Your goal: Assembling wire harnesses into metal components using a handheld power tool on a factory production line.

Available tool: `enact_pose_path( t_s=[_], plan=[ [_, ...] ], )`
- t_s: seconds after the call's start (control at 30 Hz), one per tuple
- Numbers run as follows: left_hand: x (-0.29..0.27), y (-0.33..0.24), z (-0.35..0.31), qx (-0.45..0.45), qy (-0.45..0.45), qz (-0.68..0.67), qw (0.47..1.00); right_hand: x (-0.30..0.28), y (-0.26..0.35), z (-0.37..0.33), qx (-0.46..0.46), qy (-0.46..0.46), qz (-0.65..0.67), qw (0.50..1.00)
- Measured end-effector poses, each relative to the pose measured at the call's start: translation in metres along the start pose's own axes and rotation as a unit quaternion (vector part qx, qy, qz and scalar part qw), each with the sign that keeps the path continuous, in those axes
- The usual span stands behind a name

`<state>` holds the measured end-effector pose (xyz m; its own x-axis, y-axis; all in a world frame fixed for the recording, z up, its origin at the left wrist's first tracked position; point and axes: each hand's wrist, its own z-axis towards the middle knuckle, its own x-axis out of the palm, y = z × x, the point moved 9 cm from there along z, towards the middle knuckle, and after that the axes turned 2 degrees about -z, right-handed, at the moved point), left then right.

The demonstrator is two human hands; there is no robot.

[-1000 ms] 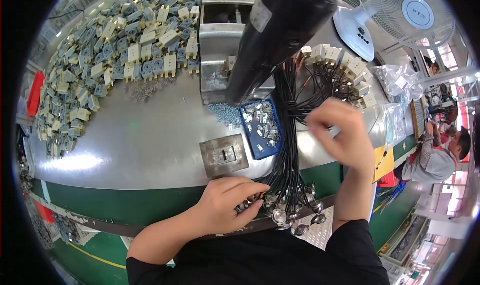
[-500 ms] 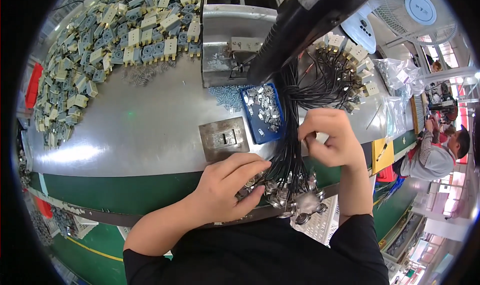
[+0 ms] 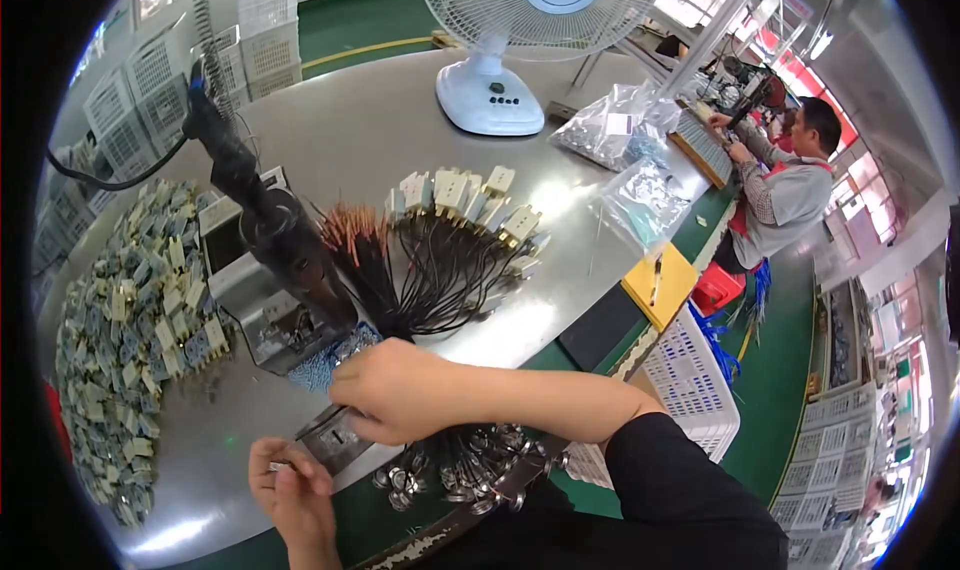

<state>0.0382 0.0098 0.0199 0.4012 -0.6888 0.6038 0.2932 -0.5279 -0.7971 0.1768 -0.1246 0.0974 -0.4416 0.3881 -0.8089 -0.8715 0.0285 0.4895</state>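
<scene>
My left hand (image 3: 291, 490) pinches a small shiny metal piece (image 3: 279, 466) between thumb and fingers, just left of a flat metal block (image 3: 333, 440) with a slot. Over the far right side of that block, my right hand (image 3: 392, 390) is closed with its fingers curled downward; its fingertips and anything in them are hidden. Past the right hand lie small blue screws (image 3: 318, 370) and a few small metal parts. Black cables (image 3: 432, 285) with pale plugs run under the right hand and forearm. Their round metal ends (image 3: 455, 475) hang at the table's near edge.
A black-armed machine (image 3: 290, 255) stands beyond my hands. Grey and cream plug housings (image 3: 140, 340) are heaped at left. A fan (image 3: 490, 95), plastic bags (image 3: 640, 185), a yellow pad (image 3: 660, 288) and a white basket (image 3: 690, 380) are farther right. Another person (image 3: 785, 195) works there.
The view has swung to the right. My right hand has moved left from beside the cables to near the metal block. My left hand has moved left of the block, holding the small metal piece.
</scene>
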Motion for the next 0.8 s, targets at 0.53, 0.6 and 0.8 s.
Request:
enact_pose_path(
  t_s=[0.53, 0.6, 0.8],
  plan=[
    [0.012, -0.026, 0.020, 0.010, 0.094, -0.099, 0.991, 0.031, 0.005, -0.020, 0.022, 0.116, 0.181, 0.976],
    [0.007, -0.033, 0.020, 0.042, 0.091, -0.027, 0.995, 0.031, 0.006, -0.019, 0.026, 0.119, 0.188, 0.975],
    [0.012, -0.044, 0.012, 0.075, 0.122, 0.139, 0.980, -0.006, 0.001, -0.023, -0.050, -0.055, 0.121, 0.990]
  ],
)
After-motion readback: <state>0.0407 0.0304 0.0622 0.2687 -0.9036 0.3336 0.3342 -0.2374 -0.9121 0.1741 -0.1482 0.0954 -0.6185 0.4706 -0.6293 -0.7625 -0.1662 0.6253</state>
